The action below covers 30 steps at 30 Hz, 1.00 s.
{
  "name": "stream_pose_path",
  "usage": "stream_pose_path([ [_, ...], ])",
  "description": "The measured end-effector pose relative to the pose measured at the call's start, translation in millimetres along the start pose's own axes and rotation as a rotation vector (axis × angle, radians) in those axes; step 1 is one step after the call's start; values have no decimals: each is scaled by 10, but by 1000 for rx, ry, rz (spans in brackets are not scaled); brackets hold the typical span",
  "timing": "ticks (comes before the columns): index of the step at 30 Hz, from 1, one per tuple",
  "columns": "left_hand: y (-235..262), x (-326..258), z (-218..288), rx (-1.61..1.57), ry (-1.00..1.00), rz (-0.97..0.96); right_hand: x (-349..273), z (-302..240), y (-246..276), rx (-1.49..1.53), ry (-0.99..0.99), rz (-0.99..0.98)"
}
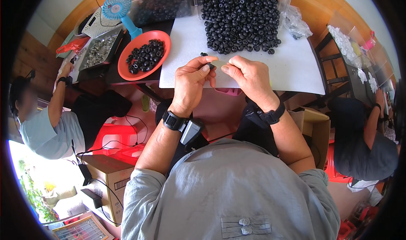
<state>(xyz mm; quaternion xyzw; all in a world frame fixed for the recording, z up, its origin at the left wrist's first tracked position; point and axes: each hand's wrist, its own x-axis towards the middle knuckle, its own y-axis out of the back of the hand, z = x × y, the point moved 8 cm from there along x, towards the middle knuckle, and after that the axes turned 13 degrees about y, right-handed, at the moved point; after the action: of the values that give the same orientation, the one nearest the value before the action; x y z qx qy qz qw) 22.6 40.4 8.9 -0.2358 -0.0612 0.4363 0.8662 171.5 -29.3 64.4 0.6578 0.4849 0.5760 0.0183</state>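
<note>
Over the near part of the white sheet (292, 73), my hands meet. Between thumb and fingers, my left hand (189, 82) pinches a small black round part (210, 65). My right hand (253, 78) is closed on a thin pale piece (219, 63) whose other end reaches the black part; its exact kind is too small to make out. Just beyond my fingers lies a large heap of black bead-like parts (241, 22), with one loose black part (204, 54) near my left fingertips. To the left, an orange-red bowl (166, 38) holds more black parts.
A blue fan (117, 6) stands behind the bowl, near a tray of small shiny parts (99, 53). Clear plastic bags (296, 22) lie at the heap's right. Co-workers sit on both sides. Cardboard boxes (105, 172) stand on the floor.
</note>
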Motion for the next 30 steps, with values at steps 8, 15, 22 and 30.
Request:
stream_pose_path([
  [8, 4, 2, -4, -2, 9, 0, -14, 14, -18, -24, 18, -52],
  [15, -33, -5, 55, -33, 7, 24, -2, -116, -3, -12, 132, 2],
  [22, 7, 1, 21, -8, 17, -4, -41, 12, 17, 12, -50, 28],
  [30, 4, -20, 12, -16, 0, -26, -40, 43, 21, 19, -127, 31],
])
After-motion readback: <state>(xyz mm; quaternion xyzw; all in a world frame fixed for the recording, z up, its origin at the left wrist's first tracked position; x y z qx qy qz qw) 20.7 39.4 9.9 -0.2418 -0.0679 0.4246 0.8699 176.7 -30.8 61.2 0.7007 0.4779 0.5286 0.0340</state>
